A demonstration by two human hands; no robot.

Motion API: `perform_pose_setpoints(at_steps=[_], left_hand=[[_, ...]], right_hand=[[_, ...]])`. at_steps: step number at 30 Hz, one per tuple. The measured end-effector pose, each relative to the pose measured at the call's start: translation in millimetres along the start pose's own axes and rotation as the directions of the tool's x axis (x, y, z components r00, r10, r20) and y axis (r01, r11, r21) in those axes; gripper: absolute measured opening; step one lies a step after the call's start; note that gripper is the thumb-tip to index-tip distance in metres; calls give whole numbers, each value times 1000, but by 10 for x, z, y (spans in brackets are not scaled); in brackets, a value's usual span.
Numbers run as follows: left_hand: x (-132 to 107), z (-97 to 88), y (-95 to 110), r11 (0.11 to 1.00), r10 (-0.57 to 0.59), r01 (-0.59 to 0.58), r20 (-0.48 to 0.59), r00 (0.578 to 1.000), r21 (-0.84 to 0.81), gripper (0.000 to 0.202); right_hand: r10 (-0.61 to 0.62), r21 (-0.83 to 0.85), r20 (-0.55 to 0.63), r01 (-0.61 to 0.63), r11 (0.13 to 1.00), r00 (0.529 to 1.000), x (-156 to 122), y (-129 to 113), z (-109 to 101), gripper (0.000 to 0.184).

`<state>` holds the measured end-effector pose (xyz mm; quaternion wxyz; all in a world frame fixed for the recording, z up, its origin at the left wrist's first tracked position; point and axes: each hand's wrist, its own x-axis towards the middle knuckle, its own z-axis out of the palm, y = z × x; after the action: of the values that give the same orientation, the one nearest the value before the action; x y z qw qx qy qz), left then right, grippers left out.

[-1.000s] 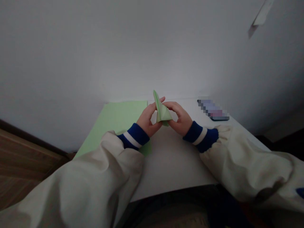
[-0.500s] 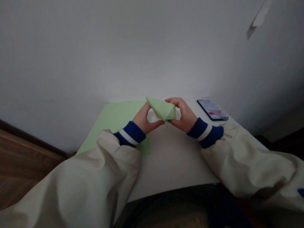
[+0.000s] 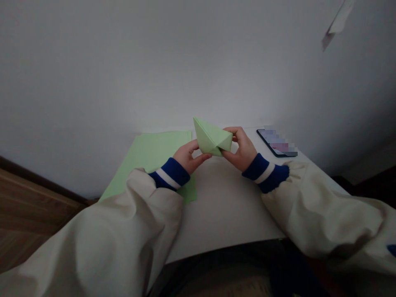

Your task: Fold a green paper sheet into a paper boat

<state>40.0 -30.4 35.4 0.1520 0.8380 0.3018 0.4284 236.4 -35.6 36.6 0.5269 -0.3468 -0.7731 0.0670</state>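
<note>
A folded light-green paper shape (image 3: 211,137) with pointed corners is held up above the white table (image 3: 222,210), near the wall. My left hand (image 3: 187,158) pinches its lower left edge between thumb and fingers. My right hand (image 3: 241,148) grips its right corner, fingers curled round it. Both arms wear cream sleeves with blue and white cuffs.
A flat sheet of green paper (image 3: 148,159) lies on the table's left part, partly under my left forearm. A phone (image 3: 276,143) with a lit screen rests at the table's far right. A pale wall stands just behind; wooden floor shows at the left.
The folded paper has been turned and opened out between my hands, from a narrow upright point to a broader shape tilted to the left. Both hands kept their hold.
</note>
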Motion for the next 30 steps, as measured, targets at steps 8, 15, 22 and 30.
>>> perform_pose_setpoints(at_steps=[8, 15, 22, 30], left_hand=[[9, 19, 2, 996, -30, 32, 26, 999, -87, 26], [-11, 0, -61, 995, -95, 97, -66, 993, 36, 26], [-28, -31, -205, 979, -157, 173, -143, 977, 108, 21], [-8, 16, -306, 950, -293, 248, -272, 917, -188, 42]], right_hand=[[17, 28, -16, -17, 999, 1000, -5, 24, 28, 44], [-59, 36, 105, 55, 998, 993, 6, 7, -47, 46], [-183, -120, 154, 202, 972, 971, 79, 129, -181, 11], [-295, -369, 356, 424, 827, 887, 49, 162, -160, 12]])
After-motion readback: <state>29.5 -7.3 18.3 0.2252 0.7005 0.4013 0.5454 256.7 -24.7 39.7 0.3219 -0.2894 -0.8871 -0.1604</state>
